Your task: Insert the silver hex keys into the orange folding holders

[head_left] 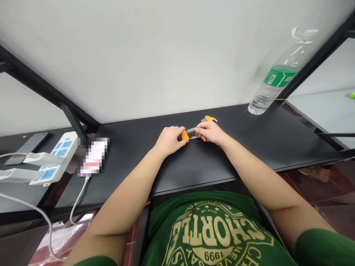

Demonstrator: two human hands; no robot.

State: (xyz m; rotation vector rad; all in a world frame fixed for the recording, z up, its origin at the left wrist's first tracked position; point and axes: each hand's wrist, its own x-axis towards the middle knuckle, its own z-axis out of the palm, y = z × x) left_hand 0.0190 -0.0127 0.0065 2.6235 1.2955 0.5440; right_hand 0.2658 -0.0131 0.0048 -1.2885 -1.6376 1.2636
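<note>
Left hand (169,140) and right hand (212,132) (forearms converging) pinch an orange-tipped tool (191,130).

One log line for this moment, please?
left hand: pinching orange-and-metal tool | right hand: gripping its other end | surface: black table | water bottle: far right

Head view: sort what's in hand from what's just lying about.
In hand: left hand, right hand, orange tab, metal strips.
Lying about: water bottle, power strip, white cable.
</note>
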